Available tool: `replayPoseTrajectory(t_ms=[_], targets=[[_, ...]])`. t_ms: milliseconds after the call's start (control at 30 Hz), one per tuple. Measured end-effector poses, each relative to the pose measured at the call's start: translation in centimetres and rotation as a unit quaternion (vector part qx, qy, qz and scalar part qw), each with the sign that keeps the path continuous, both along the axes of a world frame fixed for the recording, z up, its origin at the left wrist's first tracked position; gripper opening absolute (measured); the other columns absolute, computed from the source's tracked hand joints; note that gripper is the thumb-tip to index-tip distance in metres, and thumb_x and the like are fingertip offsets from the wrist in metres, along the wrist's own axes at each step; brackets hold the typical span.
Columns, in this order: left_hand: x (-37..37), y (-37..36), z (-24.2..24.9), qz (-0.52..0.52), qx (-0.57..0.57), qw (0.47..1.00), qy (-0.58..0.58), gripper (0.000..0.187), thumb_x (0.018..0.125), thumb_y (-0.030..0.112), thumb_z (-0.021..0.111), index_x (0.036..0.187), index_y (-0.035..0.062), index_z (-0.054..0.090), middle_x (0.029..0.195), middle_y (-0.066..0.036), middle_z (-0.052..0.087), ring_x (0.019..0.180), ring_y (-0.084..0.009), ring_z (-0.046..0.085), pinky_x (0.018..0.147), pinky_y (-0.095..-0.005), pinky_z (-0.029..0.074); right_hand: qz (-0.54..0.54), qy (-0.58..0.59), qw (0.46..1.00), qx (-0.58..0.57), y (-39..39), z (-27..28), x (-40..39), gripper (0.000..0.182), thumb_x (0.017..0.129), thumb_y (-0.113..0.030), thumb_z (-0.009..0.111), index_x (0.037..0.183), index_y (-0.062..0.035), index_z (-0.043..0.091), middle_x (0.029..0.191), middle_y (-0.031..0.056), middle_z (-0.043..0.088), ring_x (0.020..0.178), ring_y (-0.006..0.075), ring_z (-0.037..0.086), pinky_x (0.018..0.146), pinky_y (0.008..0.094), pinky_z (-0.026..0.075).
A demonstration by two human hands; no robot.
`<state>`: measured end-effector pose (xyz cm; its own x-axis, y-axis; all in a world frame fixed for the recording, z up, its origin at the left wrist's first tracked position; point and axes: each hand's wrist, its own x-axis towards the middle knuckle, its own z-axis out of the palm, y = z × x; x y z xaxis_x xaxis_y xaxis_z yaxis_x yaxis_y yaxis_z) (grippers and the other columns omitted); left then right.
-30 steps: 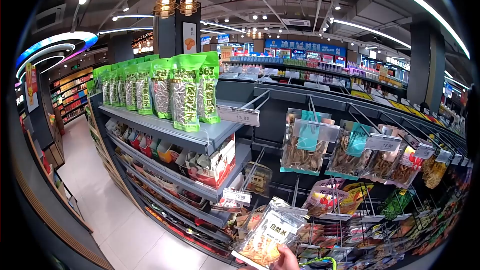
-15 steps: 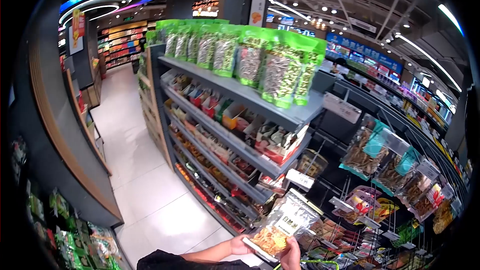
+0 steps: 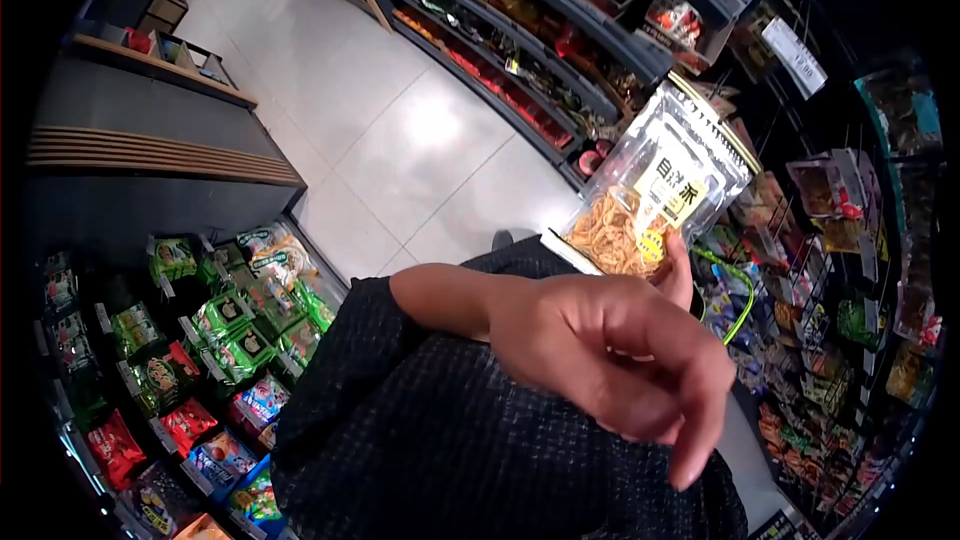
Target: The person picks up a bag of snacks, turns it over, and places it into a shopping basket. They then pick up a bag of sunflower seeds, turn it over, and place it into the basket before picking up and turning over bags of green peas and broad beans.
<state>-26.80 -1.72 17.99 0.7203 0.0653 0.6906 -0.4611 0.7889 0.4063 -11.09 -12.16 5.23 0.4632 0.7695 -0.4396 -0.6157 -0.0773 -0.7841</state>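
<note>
A clear plastic snack bag (image 3: 650, 180) with a white and yellow label stands tilted near the shelf, its golden-brown pieces showing at the bottom. My right hand (image 3: 678, 275) grips the bag's lower right edge; only a finger or thumb shows, and the rest is hidden behind my left hand. My left hand (image 3: 620, 355) reaches across in front of my body, closer to the camera and apart from the bag. Its fingers are loosely bent and partly spread, with nothing visible in them.
Several shelves of packaged goods (image 3: 500, 40) run along the aisle ahead. Hanging snack packs (image 3: 830, 190) line the right side. At lower left is a display of green, red and blue packets (image 3: 230, 340). A pale tiled floor (image 3: 400, 130) lies between.
My view has tilted down. My left hand has let go of the snack bag's left side and moved in front of my body, while my right hand keeps hold of it.
</note>
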Motion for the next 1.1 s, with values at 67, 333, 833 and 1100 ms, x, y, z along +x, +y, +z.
replayPoseTrajectory(t_ms=[67,333,833,1100], targets=[[-0.9,-2.4,1.0,-0.061,-0.099,0.993,0.026,0.012,0.091,0.010,0.058,0.093,-0.0006,0.064,0.086,-0.009,0.056,0.073,-0.0205,0.052,0.064,-0.0288,0.041,0.011,0.014,1.000,-0.008,-0.2,-1.5,-0.1,0.043,0.094,-0.021,0.050,0.130,0.0010,0.045,0.124,0.0121,0.056,0.114,0.0206,0.054,0.100,0.0343,0.040],[1.9,-5.1,-1.1,-0.078,-0.135,0.980,-0.122,0.024,0.096,0.007,0.049,0.108,-0.0108,0.058,0.099,-0.016,0.059,0.082,-0.0222,0.058,0.068,-0.0321,0.044,0.017,0.005,0.999,-0.035,-0.7,-1.9,0.2,0.041,0.094,-0.021,0.051,0.128,0.0020,0.045,0.124,0.0125,0.057,0.114,0.0211,0.055,0.098,0.0345,0.043],[-0.6,-0.8,-17.5,0.475,0.113,0.691,0.533,0.022,0.092,0.012,0.058,0.110,0.0006,0.055,0.100,-0.004,0.055,0.092,-0.0089,0.052,0.081,-0.0239,0.043,-0.007,0.059,0.997,-0.052,-1.8,-2.5,1.2,0.037,0.093,-0.016,0.055,0.128,-0.0029,0.048,0.120,0.0074,0.060,0.109,0.0172,0.057,0.095,0.0326,0.043],[-1.3,-0.4,-18.4,0.217,0.013,0.817,0.535,0.036,0.095,0.019,0.056,0.119,-0.0079,0.055,0.107,-0.009,0.063,0.097,-0.0111,0.059,0.087,-0.0260,0.047,0.026,0.029,0.999,-0.030,-0.9,-2.6,1.4,0.033,0.096,-0.017,0.050,0.126,-0.0036,0.051,0.122,0.0078,0.059,0.111,0.0171,0.056,0.096,0.0320,0.042]])
